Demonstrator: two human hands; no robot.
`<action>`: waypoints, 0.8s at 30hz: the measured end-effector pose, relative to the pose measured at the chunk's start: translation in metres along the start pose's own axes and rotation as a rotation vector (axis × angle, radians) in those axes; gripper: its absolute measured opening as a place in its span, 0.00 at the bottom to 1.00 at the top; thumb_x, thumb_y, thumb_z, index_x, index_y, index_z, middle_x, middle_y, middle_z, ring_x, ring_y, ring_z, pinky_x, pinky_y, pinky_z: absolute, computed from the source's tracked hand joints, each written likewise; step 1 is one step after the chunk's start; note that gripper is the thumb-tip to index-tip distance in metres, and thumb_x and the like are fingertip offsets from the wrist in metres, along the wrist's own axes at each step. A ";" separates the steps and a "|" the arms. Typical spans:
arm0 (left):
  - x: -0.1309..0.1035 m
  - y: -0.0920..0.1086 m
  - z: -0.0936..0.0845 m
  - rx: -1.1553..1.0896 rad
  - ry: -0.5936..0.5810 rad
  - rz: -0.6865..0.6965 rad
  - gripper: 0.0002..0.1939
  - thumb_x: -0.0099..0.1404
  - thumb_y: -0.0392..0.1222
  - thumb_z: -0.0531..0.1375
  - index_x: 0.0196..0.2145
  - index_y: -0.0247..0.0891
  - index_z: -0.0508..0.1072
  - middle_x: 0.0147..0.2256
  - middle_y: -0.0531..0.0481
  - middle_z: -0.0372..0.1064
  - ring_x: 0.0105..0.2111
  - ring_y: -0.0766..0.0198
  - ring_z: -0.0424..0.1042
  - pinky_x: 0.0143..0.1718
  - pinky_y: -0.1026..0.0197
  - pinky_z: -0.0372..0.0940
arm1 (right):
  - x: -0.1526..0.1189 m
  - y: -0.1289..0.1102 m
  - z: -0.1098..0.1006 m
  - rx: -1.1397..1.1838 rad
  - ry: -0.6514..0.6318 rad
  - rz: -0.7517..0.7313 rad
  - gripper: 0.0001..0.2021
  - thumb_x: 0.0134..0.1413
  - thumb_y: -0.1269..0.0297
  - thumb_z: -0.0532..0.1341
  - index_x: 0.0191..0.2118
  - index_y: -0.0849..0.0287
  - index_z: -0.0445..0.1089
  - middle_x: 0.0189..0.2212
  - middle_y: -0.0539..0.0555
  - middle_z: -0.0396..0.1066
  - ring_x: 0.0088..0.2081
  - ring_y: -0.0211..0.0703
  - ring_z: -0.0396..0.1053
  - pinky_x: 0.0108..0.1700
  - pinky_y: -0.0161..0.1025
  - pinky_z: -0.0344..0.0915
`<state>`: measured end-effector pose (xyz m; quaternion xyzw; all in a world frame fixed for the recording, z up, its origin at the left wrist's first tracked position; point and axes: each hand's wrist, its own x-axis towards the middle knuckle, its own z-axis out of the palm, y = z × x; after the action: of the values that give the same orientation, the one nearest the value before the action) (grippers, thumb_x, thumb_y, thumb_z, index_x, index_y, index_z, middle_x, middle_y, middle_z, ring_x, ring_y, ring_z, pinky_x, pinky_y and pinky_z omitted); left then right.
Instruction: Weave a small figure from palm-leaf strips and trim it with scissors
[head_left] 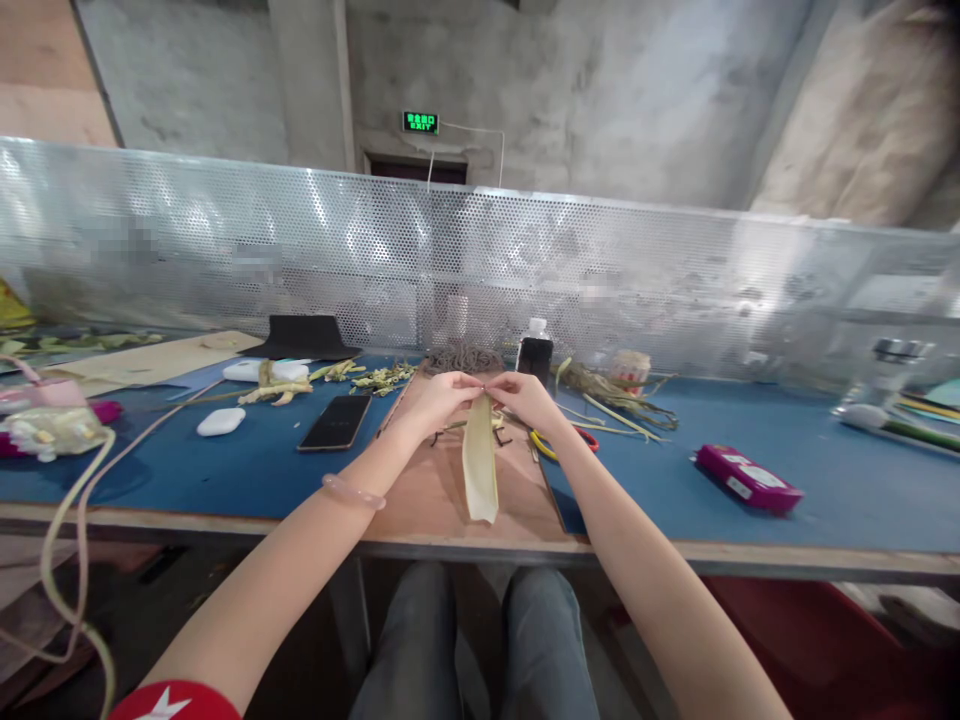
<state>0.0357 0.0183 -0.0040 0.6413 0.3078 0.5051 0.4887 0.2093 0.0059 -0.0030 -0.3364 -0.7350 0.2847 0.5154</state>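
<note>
The pale plant strip [480, 470] was pinched at its narrow top by the left hand [448, 397] and right hand [529, 397], fingertips nearly meeting, over the tan board [420, 490]. A sideways tug could have split it, and a loosened pinch could have dropped it. Its long axis ran towards the person, broader end pointing at the near edge of the blue table [645, 500]; yellow and red handles [541, 448] lay to its right.

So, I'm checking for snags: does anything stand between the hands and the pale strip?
Nothing visible does. The left hand and right hand meet at the strip's far end, and the pale strip extends toward the person over the brown board.
</note>
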 end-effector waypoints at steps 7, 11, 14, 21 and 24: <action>0.003 -0.005 -0.003 0.070 -0.005 0.046 0.07 0.54 0.34 0.64 0.33 0.33 0.73 0.34 0.43 0.74 0.35 0.61 0.74 0.43 0.55 0.66 | 0.002 0.005 -0.001 0.039 0.025 0.037 0.07 0.44 0.65 0.65 0.31 0.61 0.74 0.28 0.53 0.75 0.29 0.40 0.72 0.36 0.39 0.69; 0.003 -0.006 -0.003 0.120 -0.011 0.066 0.07 0.53 0.34 0.64 0.33 0.33 0.73 0.33 0.44 0.74 0.35 0.61 0.73 0.41 0.56 0.66 | 0.002 0.006 -0.003 0.065 0.032 0.063 0.07 0.41 0.66 0.66 0.30 0.61 0.74 0.28 0.52 0.75 0.30 0.40 0.71 0.38 0.39 0.68; 0.003 -0.006 -0.002 0.156 -0.012 0.080 0.07 0.53 0.35 0.64 0.32 0.33 0.73 0.33 0.44 0.73 0.34 0.62 0.73 0.40 0.57 0.66 | 0.002 0.004 -0.003 0.104 0.024 0.094 0.07 0.40 0.67 0.67 0.30 0.61 0.74 0.27 0.52 0.74 0.30 0.39 0.71 0.38 0.39 0.68; 0.001 -0.001 0.000 0.227 0.009 0.119 0.07 0.53 0.35 0.64 0.32 0.34 0.74 0.32 0.46 0.72 0.33 0.63 0.71 0.38 0.59 0.65 | -0.001 -0.003 -0.002 0.177 0.005 0.174 0.08 0.40 0.64 0.68 0.28 0.62 0.73 0.25 0.52 0.73 0.27 0.36 0.69 0.32 0.35 0.68; 0.001 0.000 0.001 0.244 0.017 0.129 0.06 0.53 0.36 0.63 0.32 0.34 0.73 0.31 0.47 0.72 0.33 0.63 0.71 0.38 0.59 0.65 | -0.001 -0.004 -0.002 0.187 0.006 0.189 0.09 0.39 0.63 0.68 0.27 0.63 0.73 0.23 0.51 0.72 0.24 0.34 0.68 0.29 0.34 0.66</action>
<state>0.0364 0.0187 -0.0036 0.7101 0.3293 0.4996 0.3711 0.2108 0.0030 0.0002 -0.3552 -0.6688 0.3982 0.5176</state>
